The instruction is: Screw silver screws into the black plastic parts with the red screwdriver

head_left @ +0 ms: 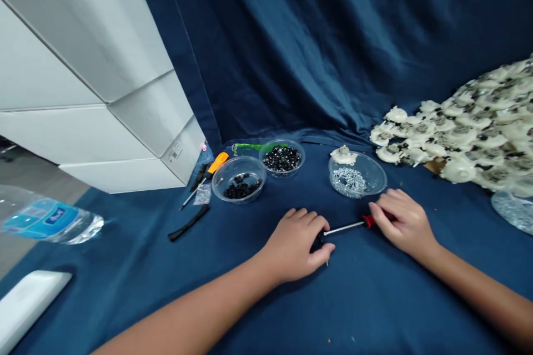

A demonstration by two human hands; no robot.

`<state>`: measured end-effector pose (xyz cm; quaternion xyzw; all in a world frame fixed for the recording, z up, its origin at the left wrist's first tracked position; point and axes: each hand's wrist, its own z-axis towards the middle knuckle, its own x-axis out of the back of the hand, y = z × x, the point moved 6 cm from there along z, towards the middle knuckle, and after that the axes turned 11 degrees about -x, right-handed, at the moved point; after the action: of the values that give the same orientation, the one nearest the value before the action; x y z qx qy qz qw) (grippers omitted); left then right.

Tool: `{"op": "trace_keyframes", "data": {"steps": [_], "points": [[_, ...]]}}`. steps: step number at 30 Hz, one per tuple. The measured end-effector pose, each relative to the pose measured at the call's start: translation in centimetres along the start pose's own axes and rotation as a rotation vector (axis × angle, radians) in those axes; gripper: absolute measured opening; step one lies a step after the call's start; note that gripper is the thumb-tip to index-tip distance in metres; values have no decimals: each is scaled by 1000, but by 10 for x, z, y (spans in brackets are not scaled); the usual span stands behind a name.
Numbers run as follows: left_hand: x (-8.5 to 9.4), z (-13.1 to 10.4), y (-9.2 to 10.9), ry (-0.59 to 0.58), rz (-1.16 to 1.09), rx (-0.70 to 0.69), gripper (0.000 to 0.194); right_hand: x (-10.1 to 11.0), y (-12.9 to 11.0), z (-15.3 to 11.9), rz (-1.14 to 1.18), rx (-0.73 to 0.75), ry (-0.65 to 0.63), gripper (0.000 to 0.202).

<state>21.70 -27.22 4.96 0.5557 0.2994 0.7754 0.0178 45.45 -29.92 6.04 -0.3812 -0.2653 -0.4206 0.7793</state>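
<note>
My right hand (403, 221) grips the red handle of a screwdriver (346, 227) whose silver shaft points left. Its tip reaches a small black part (317, 242) that my left hand (296, 244) pinches against the blue cloth (375, 299). Just beyond my hands stand three clear bowls: one with silver screws (356, 177), one with shiny black pieces (282, 157), one with several black parts (239, 178). A cream-coloured part (343, 155) rests on the rim of the screw bowl.
A heap of cream plastic parts (470, 133) fills the right. White boxes (91, 77) stand at left. An orange-handled screwdriver (208, 173), a black strip (189, 223), a small bag (202, 193), a water bottle (45, 221) and a white object (27, 302) lie at left.
</note>
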Motion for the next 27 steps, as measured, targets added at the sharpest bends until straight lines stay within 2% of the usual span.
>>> {"op": "trace_keyframes", "data": {"steps": [5,10,16,21,27], "points": [[2,3,-1,29,2,-12,17,0,7,-4,-10,14,3,39],[5,11,-2,35,6,-14,11,4,7,-5,77,21,-17,37],[10,19,-9,16,-32,-122,10,9,6,-4,253,5,-32,29],[12,12,-10,13,5,-125,13,5,7,-3,269,-6,-56,28],[14,3,-7,-18,-1,-120,19,6,6,-2,239,-37,-13,32]]}}
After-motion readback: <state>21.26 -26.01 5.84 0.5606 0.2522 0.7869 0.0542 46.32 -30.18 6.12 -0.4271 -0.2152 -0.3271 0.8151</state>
